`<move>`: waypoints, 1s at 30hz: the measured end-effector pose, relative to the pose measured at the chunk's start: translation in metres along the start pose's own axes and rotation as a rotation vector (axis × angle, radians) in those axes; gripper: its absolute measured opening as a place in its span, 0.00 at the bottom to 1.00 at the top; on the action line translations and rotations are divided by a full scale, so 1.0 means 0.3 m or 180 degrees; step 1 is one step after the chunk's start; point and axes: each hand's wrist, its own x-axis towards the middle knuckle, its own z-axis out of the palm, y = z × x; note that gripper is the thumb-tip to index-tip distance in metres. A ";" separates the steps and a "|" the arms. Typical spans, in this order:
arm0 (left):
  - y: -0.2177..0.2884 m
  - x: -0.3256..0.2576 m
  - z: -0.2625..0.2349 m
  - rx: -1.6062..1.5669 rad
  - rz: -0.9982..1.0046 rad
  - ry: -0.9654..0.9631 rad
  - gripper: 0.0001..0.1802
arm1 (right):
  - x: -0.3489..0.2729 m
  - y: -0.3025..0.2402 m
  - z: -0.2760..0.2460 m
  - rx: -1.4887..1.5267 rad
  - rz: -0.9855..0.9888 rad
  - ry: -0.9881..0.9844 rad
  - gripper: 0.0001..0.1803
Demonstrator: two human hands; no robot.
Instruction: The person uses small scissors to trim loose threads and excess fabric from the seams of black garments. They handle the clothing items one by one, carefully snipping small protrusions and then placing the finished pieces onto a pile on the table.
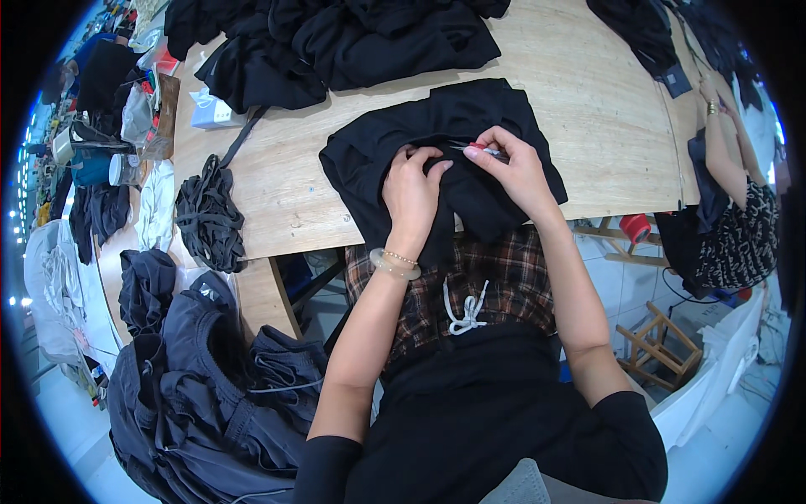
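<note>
A black garment (361, 164) lies bunched at the table's front edge, partly hanging over my lap. My left hand (410, 186) presses into its folds, with fingers bent and gripping the cloth near an opening. Just to the right, my right hand (514, 168) is closed around small thread snips (476, 146) with a red part. Their thin metal tip points left toward my left fingers, over the black cloth. Most of the snips is hidden in my palm.
Black garments (369, 42) are heaped at the table's back. A tissue box (214, 113) and a tangle of dark strips (210, 214) sit on the left. Dark clothing (201, 386) is piled at lower left. A co-worker's arm (724, 155) and a wooden stool (659, 349) are at right.
</note>
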 end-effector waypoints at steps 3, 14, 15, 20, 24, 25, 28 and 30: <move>0.018 0.011 -0.012 -0.0388 -0.0442 -0.0105 0.12 | -0.006 0.001 -0.014 0.0010 0.0082 -0.0002 0.19; -0.036 0.011 -0.022 -0.1898 -0.1008 -0.0215 0.07 | -0.003 -0.017 0.041 -0.1833 -0.1340 0.0243 0.16; -0.036 0.011 -0.023 -0.1895 -0.1011 -0.0230 0.07 | -0.002 -0.021 0.046 -0.1955 -0.1417 0.0230 0.16; -0.028 0.017 -0.031 -0.1844 -0.1042 -0.0304 0.08 | 0.012 -0.021 0.064 -0.1945 -0.1694 0.0355 0.17; -0.040 0.018 -0.024 -0.1941 -0.1042 -0.0314 0.08 | 0.015 -0.026 0.074 -0.1981 -0.1631 0.0134 0.15; -0.044 0.019 -0.024 -0.1983 -0.1037 -0.0317 0.08 | 0.017 -0.026 0.075 -0.1907 -0.1525 0.0122 0.15; -0.043 0.013 -0.018 -0.2193 -0.1073 -0.0105 0.07 | 0.021 -0.024 0.073 -0.1396 -0.1117 0.0194 0.16; -0.037 -0.005 -0.028 -0.1848 -0.0873 -0.0091 0.06 | 0.023 -0.021 0.063 -0.0676 -0.0721 0.0384 0.17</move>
